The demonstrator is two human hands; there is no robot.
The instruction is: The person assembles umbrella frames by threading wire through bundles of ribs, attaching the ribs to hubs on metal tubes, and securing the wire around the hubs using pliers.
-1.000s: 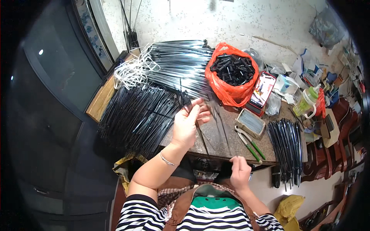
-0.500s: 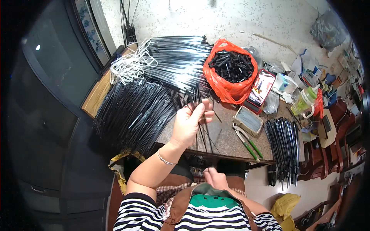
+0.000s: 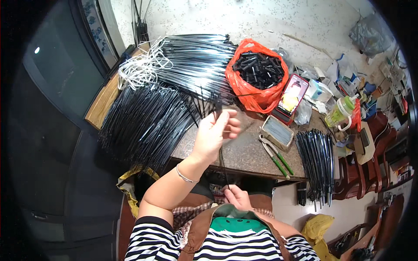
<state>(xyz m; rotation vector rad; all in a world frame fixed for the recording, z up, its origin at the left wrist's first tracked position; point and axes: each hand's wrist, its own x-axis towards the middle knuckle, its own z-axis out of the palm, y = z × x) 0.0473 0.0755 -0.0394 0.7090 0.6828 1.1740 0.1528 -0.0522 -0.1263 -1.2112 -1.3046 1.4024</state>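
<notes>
My left hand (image 3: 213,135), a bangle at its wrist, is above the table's front edge, closed around a few thin black rods (image 3: 217,103) that look like umbrella ribs. They stick up past its thumb, and a long thin piece hangs below it. Down by my lap, my right hand (image 3: 238,198) is closed, its fingertips pinching the lower end of that hanging piece. Just left of my left hand lies a wide pile of black rods (image 3: 143,126). Behind it is a stack of shiny rods (image 3: 198,61) with a tangle of white cord (image 3: 141,71) on its left end.
An open red plastic bag (image 3: 252,101) holds many small black tubes. To its right are a phone (image 3: 292,96), a box of thin grey pieces (image 3: 278,132) and green-handled pincers (image 3: 276,157). A rod bundle (image 3: 315,163) overhangs the table's right edge; a green bottle (image 3: 342,112) stands beyond.
My right hand has moved slightly left and up, and now meets the end of the hanging rod. The loose rods below my left hand have narrowed to one thin line.
</notes>
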